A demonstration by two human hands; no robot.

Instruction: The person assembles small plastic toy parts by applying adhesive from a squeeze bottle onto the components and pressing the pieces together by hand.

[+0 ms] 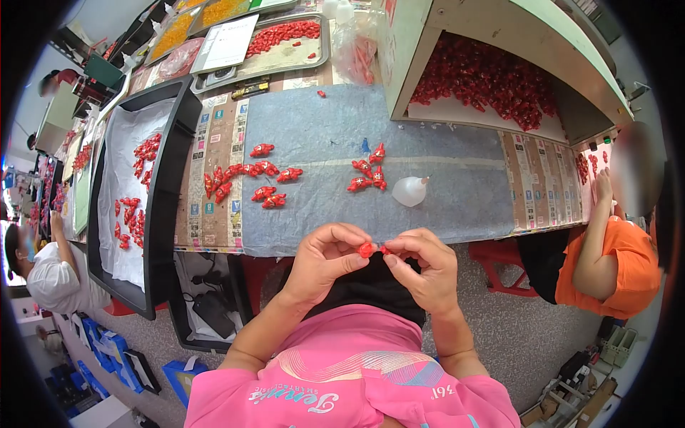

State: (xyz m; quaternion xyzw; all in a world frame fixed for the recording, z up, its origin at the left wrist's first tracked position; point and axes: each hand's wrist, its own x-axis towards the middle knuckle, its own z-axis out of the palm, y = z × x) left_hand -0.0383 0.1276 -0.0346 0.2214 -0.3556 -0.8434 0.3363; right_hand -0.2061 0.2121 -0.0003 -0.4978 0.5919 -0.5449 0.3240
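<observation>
We take the blue cloth as our landmark. Just off its near edge, on the side of the pink shirt, we see both hands raised close together. The left hand has its thumb and fingertips drawn together around a red figure, which sits at the near edge of the cloth as we look down. The right hand has thumb and forefinger pinched on a small red piece right next to it; we cannot tell whether the two parts touch.

On the middle of the cloth we find a small cluster of red toys, and to the right of them, still on the cloth, a white bottle. More red toys form a curved row across the cloth's left edge, partly on the printed table cover beside it. Farther left of the cloth stands a black tray, lined with white sheeting and bearing more toys.

Beyond the cloth's far left corner we see a metal tray with a spread of red pieces, overlapped by a white card. At the cloth's far right side, a box shelters a big red heap. Well to the right of the cloth sits a person in orange; well to the left, another in white.
</observation>
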